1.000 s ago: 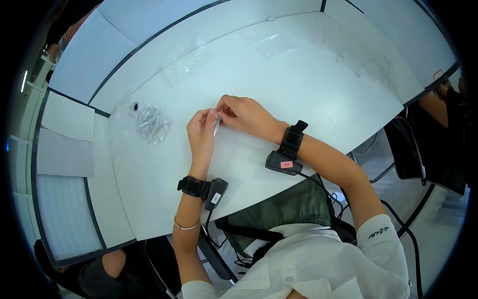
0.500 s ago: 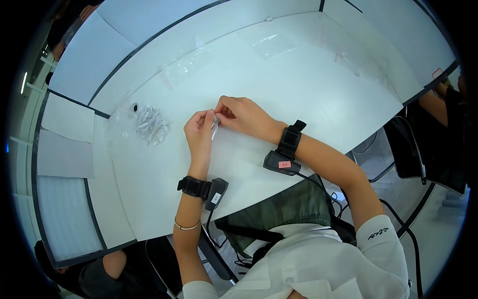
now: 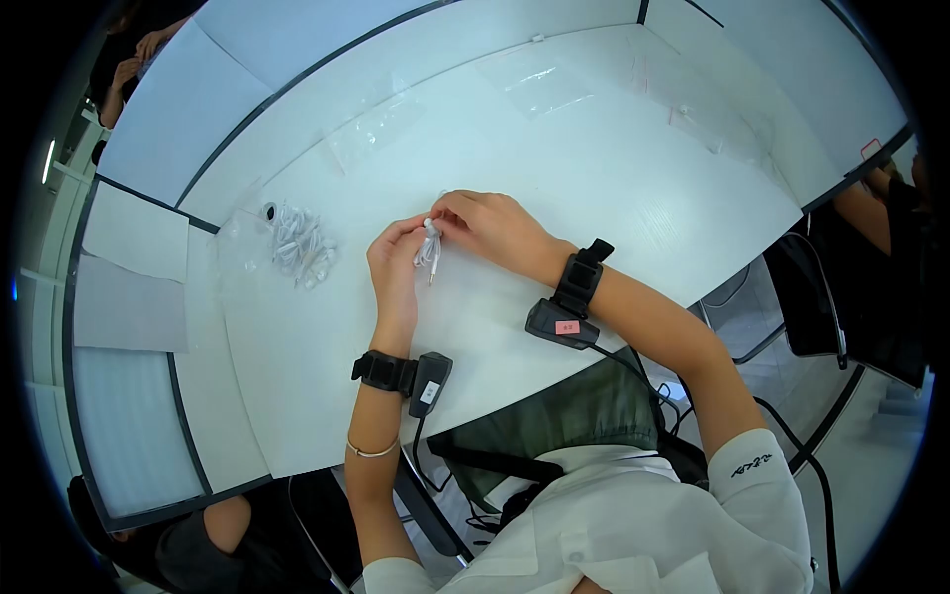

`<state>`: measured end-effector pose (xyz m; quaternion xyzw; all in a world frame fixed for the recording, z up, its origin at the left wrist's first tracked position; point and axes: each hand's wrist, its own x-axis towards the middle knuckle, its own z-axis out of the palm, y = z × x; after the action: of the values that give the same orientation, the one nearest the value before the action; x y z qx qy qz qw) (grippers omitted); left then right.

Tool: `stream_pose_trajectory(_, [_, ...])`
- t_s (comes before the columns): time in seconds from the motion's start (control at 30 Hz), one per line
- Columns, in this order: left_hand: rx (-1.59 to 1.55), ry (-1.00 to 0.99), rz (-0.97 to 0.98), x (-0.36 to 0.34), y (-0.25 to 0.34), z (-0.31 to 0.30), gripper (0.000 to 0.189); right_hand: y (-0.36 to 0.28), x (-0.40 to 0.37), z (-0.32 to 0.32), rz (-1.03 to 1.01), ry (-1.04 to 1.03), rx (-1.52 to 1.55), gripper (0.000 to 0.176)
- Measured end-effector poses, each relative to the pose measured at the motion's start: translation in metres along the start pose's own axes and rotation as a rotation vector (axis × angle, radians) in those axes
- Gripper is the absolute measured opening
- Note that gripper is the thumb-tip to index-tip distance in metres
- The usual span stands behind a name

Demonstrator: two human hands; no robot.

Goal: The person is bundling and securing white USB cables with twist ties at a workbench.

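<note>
Between my two hands hangs a small coiled bundle of white earphones, with a thin plug pointing down toward me. My left hand pinches the top of the bundle from the left, thumb and fingers closed. From the right, my right hand is closed with its fingertips at the same spot, touching the bundle's top. Its curled fingers partly hide the upper end. To the left lies a pile of similar white cable bundles on the white table, with a small dark round piece at its edge.
Clear plastic bags lie toward the back: one at the back left, one in the back middle, one at the back right. Low white panels border the table. Another person's hands show beyond the far-left panel.
The earphone bundle now shows more fully below my fingers, its plug end hanging down. My hands have barely shifted. At far left, the other person's hands have moved.
</note>
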<state>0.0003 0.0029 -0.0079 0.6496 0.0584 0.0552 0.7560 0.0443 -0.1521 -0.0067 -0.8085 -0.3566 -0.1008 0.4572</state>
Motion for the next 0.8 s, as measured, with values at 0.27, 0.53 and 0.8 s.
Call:
stream_pose_trajectory(0.27, [0.018, -0.002, -0.026, 0.0000, -0.0002, 0.0004, 0.021, 0.0037, -0.0005, 0.0023, -0.033, 0.008, -0.038, 0.013])
stream_pose_trajectory(0.53, [0.068, 0.013, -0.004, -0.0001, -0.0015, 0.0026, 0.021, 0.0047, -0.0009, 0.0035, -0.035, 0.016, -0.078, 0.013])
stream_pose_trajectory(0.8, [0.079, 0.034, -0.001, 0.0002, -0.0004, 0.0041, 0.021, 0.0047, 0.0003, 0.0037, -0.040, 0.002, -0.103, 0.015])
